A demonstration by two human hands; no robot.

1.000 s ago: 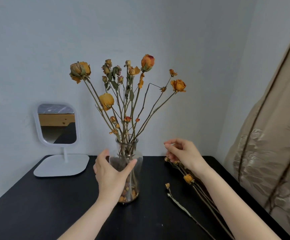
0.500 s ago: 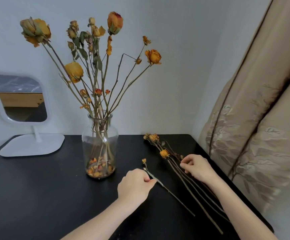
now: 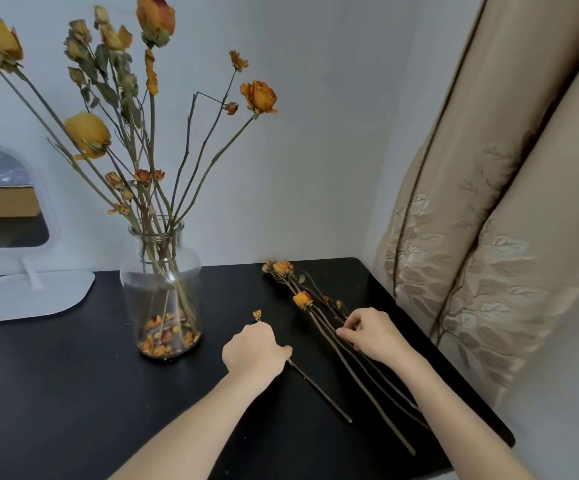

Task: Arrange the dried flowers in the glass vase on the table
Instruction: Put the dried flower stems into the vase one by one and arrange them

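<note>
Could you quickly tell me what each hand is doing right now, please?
Left hand: grips the short stem.
Right hand: pinches the long dried flowers.

This looks like a room in a home, most likely a bedroom or dressing corner. A small black desk [image 3: 56, 393] is pushed into the corner of a plain pale wall [image 3: 315, 150]. At far left stands a white-framed vanity mirror [image 3: 4, 202] on a flat white foot. Along the right side hangs a heavy beige curtain [image 3: 488, 202] embroidered with leaf patterns. The decoration is domestic too: a glass vase [image 3: 160, 289] of dried roses [image 3: 259, 97] stands on the desk, and loose stems [image 3: 301, 299] lie to its right.
</note>
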